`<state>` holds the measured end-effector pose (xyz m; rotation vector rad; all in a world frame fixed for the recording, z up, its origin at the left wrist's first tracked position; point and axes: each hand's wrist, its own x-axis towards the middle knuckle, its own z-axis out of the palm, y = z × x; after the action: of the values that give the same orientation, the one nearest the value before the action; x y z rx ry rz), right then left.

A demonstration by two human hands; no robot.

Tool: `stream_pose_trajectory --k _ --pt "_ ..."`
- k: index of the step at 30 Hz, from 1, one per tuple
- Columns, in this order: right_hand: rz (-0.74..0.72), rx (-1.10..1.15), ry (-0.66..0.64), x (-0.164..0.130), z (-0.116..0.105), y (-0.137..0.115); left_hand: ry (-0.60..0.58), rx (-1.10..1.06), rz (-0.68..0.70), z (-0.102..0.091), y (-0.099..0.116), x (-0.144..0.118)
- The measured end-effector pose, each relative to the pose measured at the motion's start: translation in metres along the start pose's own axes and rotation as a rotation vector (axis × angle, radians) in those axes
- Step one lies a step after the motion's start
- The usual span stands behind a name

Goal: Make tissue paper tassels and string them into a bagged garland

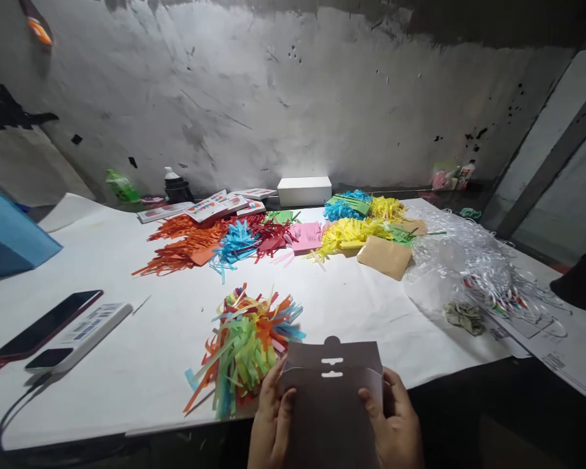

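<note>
Between my two hands is a grey-brown cardboard box, held upright at the table's front edge. Its top flaps stand up, with slots cut in them and a small rounded tab at the top. My left hand grips the left side, thumb on the near face. On the right side my right hand does the same, its fingers partly hidden behind the box. Just left of the box lies a multicoloured bunch of paper strips. The lower part of the box runs out of view.
Coloured fringed paper bundles line the back of the white-covered table, near flat printed packs and a white box. Clear plastic bags pile up at right. A phone and a cabled white device lie at left.
</note>
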<state>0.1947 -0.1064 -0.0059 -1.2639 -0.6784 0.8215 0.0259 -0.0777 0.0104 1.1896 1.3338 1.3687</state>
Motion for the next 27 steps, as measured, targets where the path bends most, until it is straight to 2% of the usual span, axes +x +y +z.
stream_pose_trajectory --k 4,7,10,12,14,16,19,21,23,24,27 --pt "-0.071 0.07 0.215 -0.008 0.005 0.02 0.261 -0.166 -0.071 0.009 -0.023 -0.008" --pt "-0.096 0.111 0.241 -0.008 0.003 0.02 0.357 -0.234 -0.057 0.006 -0.035 -0.006" --pt "-0.03 0.24 0.072 -0.002 -0.001 0.008 0.328 -0.248 0.008 -0.004 -0.041 0.001" --pt "0.052 0.308 -0.062 0.001 -0.004 0.0 0.238 -0.185 0.032 -0.012 -0.042 0.004" --pt "0.084 0.33 -0.128 0.002 -0.007 -0.005 0.137 -0.122 0.052 -0.018 -0.043 0.006" --pt "0.035 0.276 -0.091 0.001 -0.009 -0.006 0.071 -0.113 0.073 -0.021 -0.047 0.005" --pt "-0.055 0.065 0.048 -0.004 -0.009 0.0 0.086 -0.154 0.087 -0.018 -0.055 0.003" --pt "-0.097 -0.015 0.058 -0.005 -0.009 0.006 0.096 -0.179 0.089 -0.011 -0.057 0.002" --pt "-0.223 -0.014 -0.012 -0.003 -0.014 0.009 0.12 -0.204 0.108 -0.002 -0.054 0.001" --pt "-0.35 -0.036 -0.042 0.001 -0.018 0.008 0.148 -0.21 0.127 0.002 -0.051 0.0" --pt "-0.929 -0.326 -0.059 0.016 -0.032 -0.007 0.217 -0.209 0.202 0.014 -0.043 -0.005"
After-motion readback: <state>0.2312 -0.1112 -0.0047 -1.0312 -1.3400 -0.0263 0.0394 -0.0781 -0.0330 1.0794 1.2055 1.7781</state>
